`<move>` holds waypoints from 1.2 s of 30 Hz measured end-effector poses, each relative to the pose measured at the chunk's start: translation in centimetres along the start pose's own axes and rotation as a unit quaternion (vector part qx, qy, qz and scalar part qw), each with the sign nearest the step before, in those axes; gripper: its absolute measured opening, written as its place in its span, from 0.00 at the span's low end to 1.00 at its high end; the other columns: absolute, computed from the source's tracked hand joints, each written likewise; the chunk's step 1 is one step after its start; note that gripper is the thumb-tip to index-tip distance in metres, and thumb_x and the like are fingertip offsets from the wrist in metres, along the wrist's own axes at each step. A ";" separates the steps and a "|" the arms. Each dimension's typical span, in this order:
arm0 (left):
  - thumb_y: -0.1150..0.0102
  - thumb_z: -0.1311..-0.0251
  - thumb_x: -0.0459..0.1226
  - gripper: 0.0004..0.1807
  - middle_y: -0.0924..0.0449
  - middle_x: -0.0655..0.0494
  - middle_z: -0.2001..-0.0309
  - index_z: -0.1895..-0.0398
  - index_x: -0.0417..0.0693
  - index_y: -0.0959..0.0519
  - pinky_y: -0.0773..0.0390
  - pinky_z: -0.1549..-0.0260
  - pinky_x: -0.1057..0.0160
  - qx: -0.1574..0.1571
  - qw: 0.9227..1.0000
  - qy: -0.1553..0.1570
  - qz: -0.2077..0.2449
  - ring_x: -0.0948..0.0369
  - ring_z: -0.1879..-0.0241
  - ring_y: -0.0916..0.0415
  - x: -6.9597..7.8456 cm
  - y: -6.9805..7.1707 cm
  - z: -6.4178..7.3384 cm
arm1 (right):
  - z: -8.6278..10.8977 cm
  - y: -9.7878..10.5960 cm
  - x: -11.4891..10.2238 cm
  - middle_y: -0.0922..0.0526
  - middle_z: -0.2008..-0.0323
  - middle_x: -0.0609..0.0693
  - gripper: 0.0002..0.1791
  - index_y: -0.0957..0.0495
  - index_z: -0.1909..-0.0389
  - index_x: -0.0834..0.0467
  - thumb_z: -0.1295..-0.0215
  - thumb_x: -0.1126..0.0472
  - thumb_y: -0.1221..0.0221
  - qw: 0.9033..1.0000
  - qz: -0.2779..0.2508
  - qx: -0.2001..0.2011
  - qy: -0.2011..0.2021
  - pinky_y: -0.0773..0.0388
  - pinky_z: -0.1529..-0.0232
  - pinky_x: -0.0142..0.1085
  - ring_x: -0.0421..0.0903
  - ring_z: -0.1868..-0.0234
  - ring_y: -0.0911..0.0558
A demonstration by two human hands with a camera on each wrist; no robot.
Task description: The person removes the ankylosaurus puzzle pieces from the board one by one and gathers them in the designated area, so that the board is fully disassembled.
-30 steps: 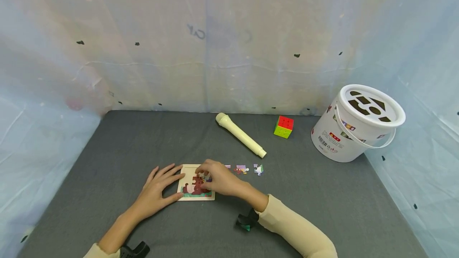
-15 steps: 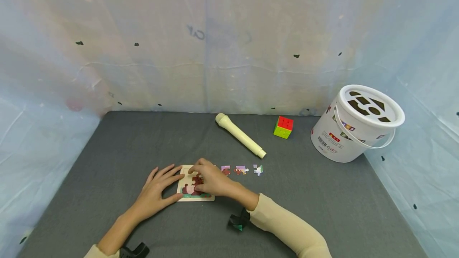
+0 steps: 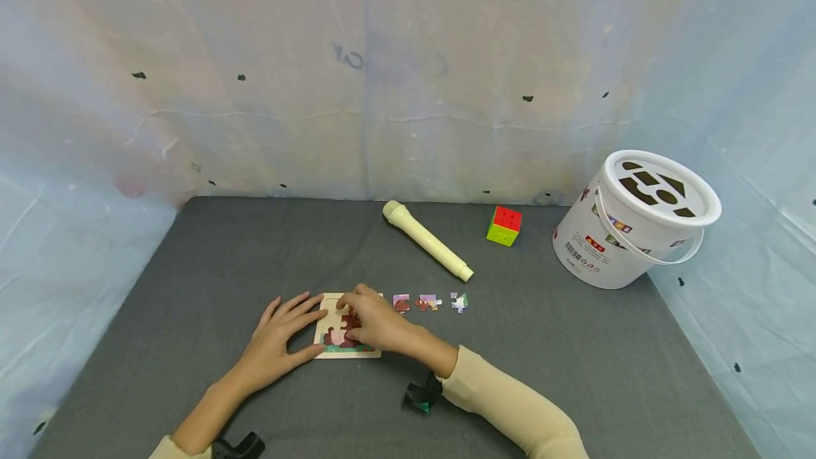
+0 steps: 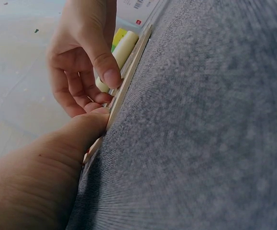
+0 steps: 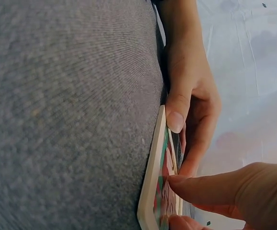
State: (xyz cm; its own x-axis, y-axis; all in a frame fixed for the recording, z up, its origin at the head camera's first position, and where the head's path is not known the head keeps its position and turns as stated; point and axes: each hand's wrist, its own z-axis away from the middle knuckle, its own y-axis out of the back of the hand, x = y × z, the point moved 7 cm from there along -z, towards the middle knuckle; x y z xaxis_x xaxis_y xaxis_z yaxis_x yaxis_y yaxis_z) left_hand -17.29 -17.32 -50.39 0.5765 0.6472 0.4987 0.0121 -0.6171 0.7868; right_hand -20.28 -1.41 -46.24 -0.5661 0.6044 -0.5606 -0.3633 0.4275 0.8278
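Observation:
A small jigsaw puzzle in a pale wooden frame (image 3: 347, 355) lies near the front of the table, with brown, pink and green pieces (image 3: 331, 337) in its lower part. My left hand (image 3: 274, 346) has its fingers spread, their tips and the thumb touching the frame's left edge. Over the puzzle bends my right hand (image 3: 379, 321), thumb and fingertips down on its surface; they hide whether a piece is pinched. In the right wrist view, the right fingers (image 5: 210, 189) touch the picture while the left thumb (image 5: 175, 121) rests at the frame's edge.
Loose jigsaw pieces (image 3: 429, 302) lie in a row right of the frame. Behind them are a cream toy microphone (image 3: 428, 241) and a red-and-green puzzle cube (image 3: 504, 226). A white shape-sorter bucket (image 3: 586, 246) stands at the far right of the grey table (image 3: 287, 246).
My right hand has shifted left across the puzzle, uncovering the nearest loose piece, and has since stayed nearly still. The left hand has kept its place at the frame.

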 end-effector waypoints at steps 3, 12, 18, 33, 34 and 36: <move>0.28 0.44 0.51 0.32 0.32 0.50 0.29 0.36 0.53 0.22 0.55 0.35 0.31 0.001 1.000 -0.001 0.000 0.45 0.29 0.42 0.0 0.0 0.0 | 0.0 0.0 0.0 0.23 0.56 0.54 0.20 0.20 0.48 0.61 0.41 0.66 0.29 1.000 0.007 0.002 0.001 0.28 0.64 0.25 0.40 0.63 0.27; 0.28 0.44 0.51 0.32 0.32 0.51 0.29 0.36 0.52 0.22 0.54 0.35 0.31 0.002 1.000 -0.002 0.002 0.44 0.29 0.41 0.0 0.1 0.0 | 0.0 -0.1 0.0 0.25 0.59 0.52 0.17 0.20 0.52 0.59 0.41 0.65 0.29 1.000 0.014 0.000 -0.002 0.31 0.65 0.26 0.39 0.65 0.31; 0.28 0.44 0.51 0.32 0.33 0.51 0.29 0.36 0.52 0.22 0.55 0.35 0.31 -0.001 1.000 -0.001 0.002 0.44 0.29 0.42 0.0 0.0 0.0 | 0.0 0.0 -0.1 0.27 0.60 0.51 0.16 0.20 0.53 0.60 0.41 0.65 0.29 1.000 0.016 -0.001 0.005 0.32 0.66 0.25 0.39 0.65 0.32; 0.29 0.44 0.51 0.32 0.32 0.51 0.29 0.36 0.53 0.22 0.54 0.35 0.31 0.001 1.000 -0.002 -0.004 0.45 0.29 0.41 -0.2 -0.1 0.0 | -0.2 -0.1 0.0 0.30 0.60 0.48 0.17 0.17 0.50 0.62 0.40 0.66 0.30 1.000 0.004 -0.017 -0.004 0.32 0.67 0.23 0.37 0.67 0.32; 0.29 0.44 0.51 0.32 0.32 0.51 0.29 0.36 0.53 0.22 0.54 0.35 0.31 0.001 1.000 -0.002 -0.004 0.45 0.29 0.41 -0.2 -0.1 0.0 | -0.2 -0.1 0.0 0.30 0.61 0.48 0.16 0.17 0.51 0.61 0.40 0.66 0.30 1.000 0.004 -0.017 -0.005 0.32 0.67 0.23 0.37 0.67 0.32; 0.29 0.44 0.52 0.32 0.32 0.51 0.29 0.36 0.53 0.22 0.54 0.35 0.31 0.001 1.000 0.000 -0.003 0.45 0.29 0.41 -0.2 -0.1 0.0 | -0.2 -0.1 0.0 0.30 0.61 0.47 0.15 0.17 0.52 0.61 0.40 0.66 0.30 1.000 0.004 -0.017 -0.006 0.32 0.67 0.23 0.37 0.67 0.32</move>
State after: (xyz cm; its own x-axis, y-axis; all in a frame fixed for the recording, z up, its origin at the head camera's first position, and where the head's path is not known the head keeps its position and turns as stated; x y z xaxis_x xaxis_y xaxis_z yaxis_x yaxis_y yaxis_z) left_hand -17.37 -17.38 -50.56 0.5771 0.6504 0.4938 0.0174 -0.6143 0.7888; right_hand -20.41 -1.58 -46.36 -0.5604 0.6159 -0.5538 -0.3843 0.3989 0.8326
